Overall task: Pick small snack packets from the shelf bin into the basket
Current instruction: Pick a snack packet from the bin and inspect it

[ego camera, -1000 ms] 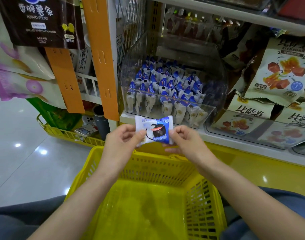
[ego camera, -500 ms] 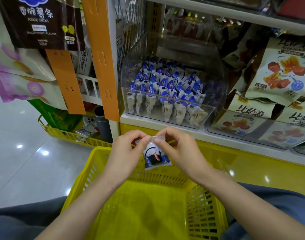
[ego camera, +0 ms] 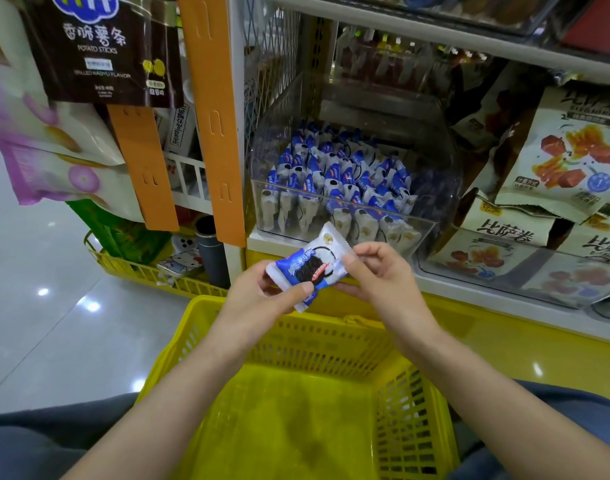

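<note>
While the packet (ego camera: 310, 268) is held above the far rim of the yellow basket (ego camera: 314, 341), the step in hand looks to be the carry from bin to basket, with the drop not yet made. From the head camera, the left hand (ego camera: 262, 303) grips the packet's lower end, fingers (ego camera: 262, 277) curled behind and thumb pressed on top. The right hand (ego camera: 383, 275) pinches the upper end, so both hands are clamped on the wrapper. The packet sits tilted, at twelve o'clock of the basket and six o'clock of the clear bin (ego camera: 442, 188) on the shelf (ego camera: 469, 282). It is a small pillow-shaped wrapper, white and blue, printed with a dark round biscuit (crinkly film, likely light and slippery). Next, I judge, it wants lowering toward six o'clock into the basket and both hands letting go, then a reach to the bin, well stocked with matching packets.
</note>
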Demonstrator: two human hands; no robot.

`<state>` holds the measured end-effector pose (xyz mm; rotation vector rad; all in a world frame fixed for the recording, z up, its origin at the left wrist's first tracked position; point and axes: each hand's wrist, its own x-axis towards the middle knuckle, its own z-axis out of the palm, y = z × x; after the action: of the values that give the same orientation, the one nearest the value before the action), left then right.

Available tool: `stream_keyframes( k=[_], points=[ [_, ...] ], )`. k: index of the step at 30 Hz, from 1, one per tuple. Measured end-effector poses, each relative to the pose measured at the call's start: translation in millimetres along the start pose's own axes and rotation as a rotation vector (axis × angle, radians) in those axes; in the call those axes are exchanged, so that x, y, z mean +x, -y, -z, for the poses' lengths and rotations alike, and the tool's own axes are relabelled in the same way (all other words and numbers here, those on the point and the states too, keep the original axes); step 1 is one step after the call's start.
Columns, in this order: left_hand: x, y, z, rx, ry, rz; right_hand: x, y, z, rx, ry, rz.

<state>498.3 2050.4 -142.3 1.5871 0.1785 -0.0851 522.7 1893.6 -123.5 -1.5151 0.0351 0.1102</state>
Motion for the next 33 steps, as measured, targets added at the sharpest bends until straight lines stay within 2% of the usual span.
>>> stream_keyframes(
  k=[3,7,12,14,18,21,24,26,28,33],
  points=[
    [2,-3,5,-0.165,-0.059,-0.018,-1,0,-1,-0.102,0.096,-0.056],
    [1,-7,5,-0.36,-0.001,-0.033,-10,-6,-9,-0.239,0.222,-0.041],
    [-2,-4,0,-0.33,0.048,-0.046,-16,-4,-11,-0.461,0.24,0.073],
    [0,-6,3,-0.335,0.028,-0.075,-13,3,-9,-0.544,0.272,0.178],
    [5,-12,13,-0.355,0.009,-0.1,15,36,2,-0.614,0.048,0.428],
    [7,-14,15,-0.366,-0.005,-0.084,58,62,5,-0.773,-0.081,0.511],
    [8,-16,18,-0.378,-0.013,-0.091,105,71,5,-1.016,-0.054,0.369],
    [8,-17,21,-0.395,-0.016,-0.096,126,69,5,-1.173,0.044,0.266],
    [9,-18,25,-0.405,-0.019,-0.094,139,67,5,-1.307,0.136,0.253],
    [10,-23,32,-0.409,-0.033,-0.09,147,66,-2,-1.419,0.209,0.196]
  ],
)
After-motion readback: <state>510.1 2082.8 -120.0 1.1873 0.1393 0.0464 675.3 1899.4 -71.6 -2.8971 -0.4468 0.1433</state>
